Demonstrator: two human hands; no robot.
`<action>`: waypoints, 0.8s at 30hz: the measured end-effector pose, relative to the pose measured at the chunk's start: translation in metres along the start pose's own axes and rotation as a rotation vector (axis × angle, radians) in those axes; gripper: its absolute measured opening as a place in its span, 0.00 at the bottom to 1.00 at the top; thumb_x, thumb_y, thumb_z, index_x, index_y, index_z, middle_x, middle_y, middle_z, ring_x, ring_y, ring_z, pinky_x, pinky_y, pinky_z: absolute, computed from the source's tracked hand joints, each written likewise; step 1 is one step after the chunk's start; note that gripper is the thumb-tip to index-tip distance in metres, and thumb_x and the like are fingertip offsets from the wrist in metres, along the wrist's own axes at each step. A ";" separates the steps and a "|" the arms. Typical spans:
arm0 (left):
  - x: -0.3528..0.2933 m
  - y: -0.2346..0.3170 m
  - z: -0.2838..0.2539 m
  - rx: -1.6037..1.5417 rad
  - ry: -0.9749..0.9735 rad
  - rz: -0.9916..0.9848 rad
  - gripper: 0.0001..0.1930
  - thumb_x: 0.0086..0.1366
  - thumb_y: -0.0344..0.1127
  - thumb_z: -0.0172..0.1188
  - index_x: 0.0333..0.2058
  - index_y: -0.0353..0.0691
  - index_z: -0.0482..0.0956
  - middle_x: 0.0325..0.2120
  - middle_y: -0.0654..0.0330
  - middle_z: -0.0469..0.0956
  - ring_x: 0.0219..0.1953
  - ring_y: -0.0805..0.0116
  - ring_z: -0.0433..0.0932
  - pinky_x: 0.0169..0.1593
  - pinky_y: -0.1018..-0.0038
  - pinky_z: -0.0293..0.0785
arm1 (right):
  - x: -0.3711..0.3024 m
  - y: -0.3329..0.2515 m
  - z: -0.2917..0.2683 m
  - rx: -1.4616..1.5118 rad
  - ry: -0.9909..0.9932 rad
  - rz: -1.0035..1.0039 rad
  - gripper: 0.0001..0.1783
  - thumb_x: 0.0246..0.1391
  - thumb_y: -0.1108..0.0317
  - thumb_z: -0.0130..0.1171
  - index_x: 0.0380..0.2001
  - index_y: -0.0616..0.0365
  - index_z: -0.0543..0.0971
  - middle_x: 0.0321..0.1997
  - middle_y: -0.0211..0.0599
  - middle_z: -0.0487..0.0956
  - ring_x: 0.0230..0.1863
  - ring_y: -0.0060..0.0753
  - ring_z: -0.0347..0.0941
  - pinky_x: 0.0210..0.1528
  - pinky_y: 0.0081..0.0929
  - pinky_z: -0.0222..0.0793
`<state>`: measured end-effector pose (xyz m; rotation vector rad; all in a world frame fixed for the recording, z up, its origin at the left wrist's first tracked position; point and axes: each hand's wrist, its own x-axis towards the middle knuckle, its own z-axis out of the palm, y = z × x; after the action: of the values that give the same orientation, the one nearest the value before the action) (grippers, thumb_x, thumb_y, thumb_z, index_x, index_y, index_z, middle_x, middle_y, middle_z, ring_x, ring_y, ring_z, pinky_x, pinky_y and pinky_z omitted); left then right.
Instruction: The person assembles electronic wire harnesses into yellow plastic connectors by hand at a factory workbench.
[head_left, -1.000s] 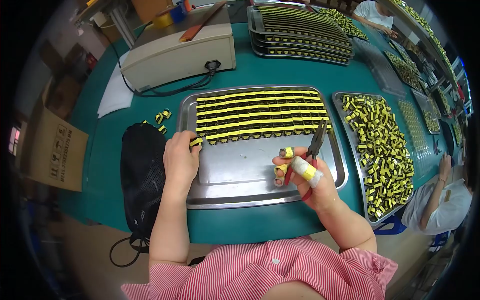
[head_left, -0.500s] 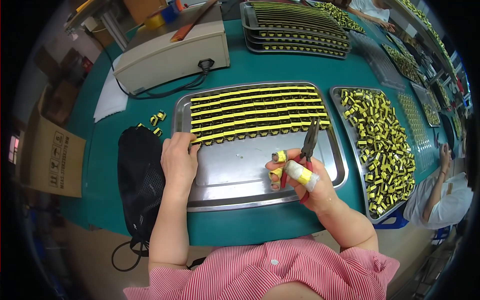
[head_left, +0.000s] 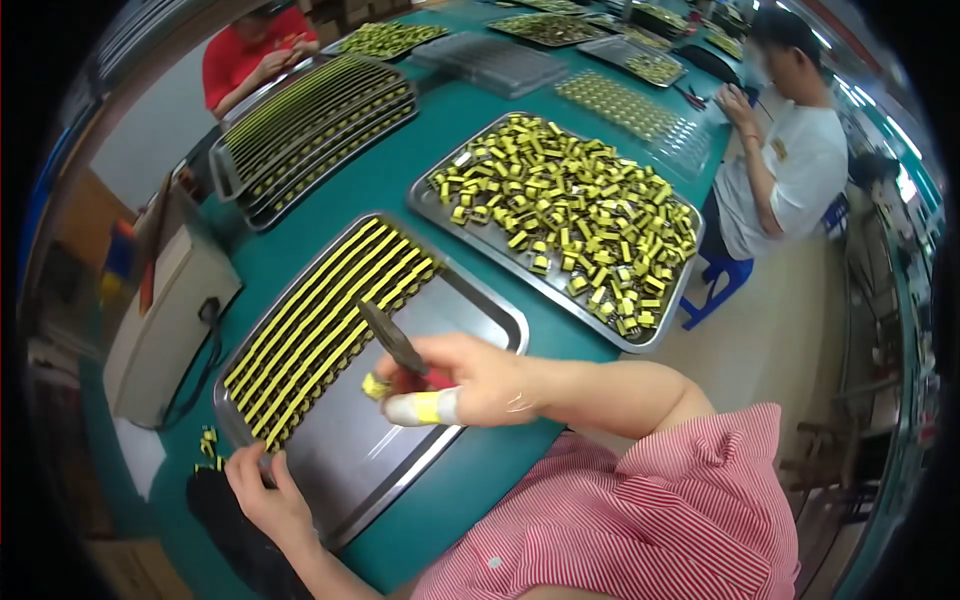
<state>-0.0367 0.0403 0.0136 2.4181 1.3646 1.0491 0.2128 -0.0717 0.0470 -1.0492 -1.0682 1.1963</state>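
My right hand [head_left: 470,385], with white and yellow wrapping on its thumb, is closed around pliers [head_left: 392,335] with dark jaws and red handles. The pliers hang over a metal tray [head_left: 400,470], their jaws pointing to the far left. Several tight rows of small yellow-taped transformers [head_left: 330,310] fill the tray's far left part. At the near end of the front row, my left hand [head_left: 272,505] has its thumb and fingers bent about the last transformer [head_left: 270,440]; the exact contact is partly hidden.
A second tray [head_left: 560,270] holds a loose heap of transformers at the right. Stacked filled trays [head_left: 320,135] stand farther back, beside a beige box-shaped device [head_left: 175,320]. A few loose transformers [head_left: 208,445] and a black bag [head_left: 235,530] lie left. Two people work nearby.
The view has swung to the right, bringing two co-workers more into sight. My left hand stays at the front row's end. My right hand still holds the pliers, now turned more to the left.
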 end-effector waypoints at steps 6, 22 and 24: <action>-0.007 0.020 -0.002 -0.118 -0.014 0.150 0.10 0.50 0.22 0.56 0.34 0.34 0.72 0.32 0.56 0.69 0.25 0.67 0.66 0.29 0.76 0.63 | -0.017 -0.039 -0.091 -1.202 0.366 -0.263 0.15 0.36 0.74 0.58 0.33 0.57 0.76 0.31 0.41 0.76 0.37 0.43 0.71 0.41 0.34 0.67; -0.009 0.024 -0.001 -0.198 -0.070 0.092 0.12 0.48 0.24 0.59 0.34 0.33 0.72 0.32 0.54 0.70 0.25 0.63 0.67 0.29 0.74 0.65 | 0.004 -0.003 -0.161 -1.958 0.403 -0.012 0.11 0.34 0.68 0.62 0.27 0.53 0.77 0.30 0.33 0.73 0.39 0.36 0.67 0.41 0.31 0.62; -0.008 0.026 -0.001 -0.207 -0.085 0.113 0.12 0.48 0.23 0.59 0.34 0.33 0.72 0.32 0.53 0.70 0.25 0.63 0.67 0.29 0.74 0.65 | 0.002 -0.001 -0.163 -1.968 0.435 -0.056 0.12 0.31 0.68 0.63 0.26 0.53 0.76 0.29 0.34 0.73 0.38 0.36 0.68 0.40 0.32 0.63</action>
<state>-0.0218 0.0188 0.0222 2.3791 1.0477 1.0442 0.3728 -0.0781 0.0180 -2.4507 -1.7566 -0.6139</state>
